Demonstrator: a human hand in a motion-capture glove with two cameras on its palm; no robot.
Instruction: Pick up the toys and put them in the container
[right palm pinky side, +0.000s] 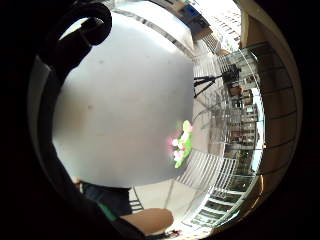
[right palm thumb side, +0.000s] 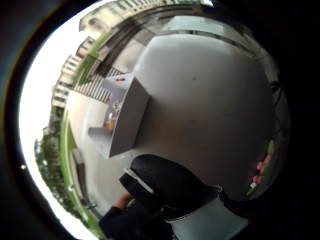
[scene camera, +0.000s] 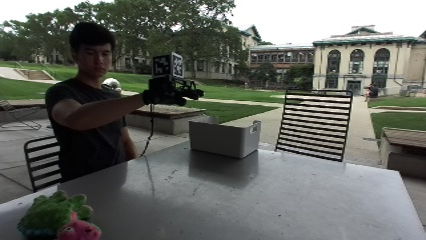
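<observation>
A green plush toy (scene camera: 50, 214) and a pink one (scene camera: 78, 231) lie together at the near left corner of the grey table (scene camera: 266, 195). They show small in the palm views as the toys (right palm pinky side: 182, 145) and the toys (right palm thumb side: 261, 172). A white box container (scene camera: 223, 137) stands at the table's far side; the container (right palm thumb side: 127, 117) has small coloured things inside. My gloved right hand (scene camera: 170, 92) is raised in the air, above and left of the container, far from the toys. Its fingers hang loosely curled and hold nothing.
A black slatted chair (scene camera: 313, 125) stands behind the table to the right of the container. Another chair (scene camera: 41, 155) is beside the person at the left. The person's bare arm (right palm pinky side: 147, 220) stays low beside the table (right palm pinky side: 125, 110).
</observation>
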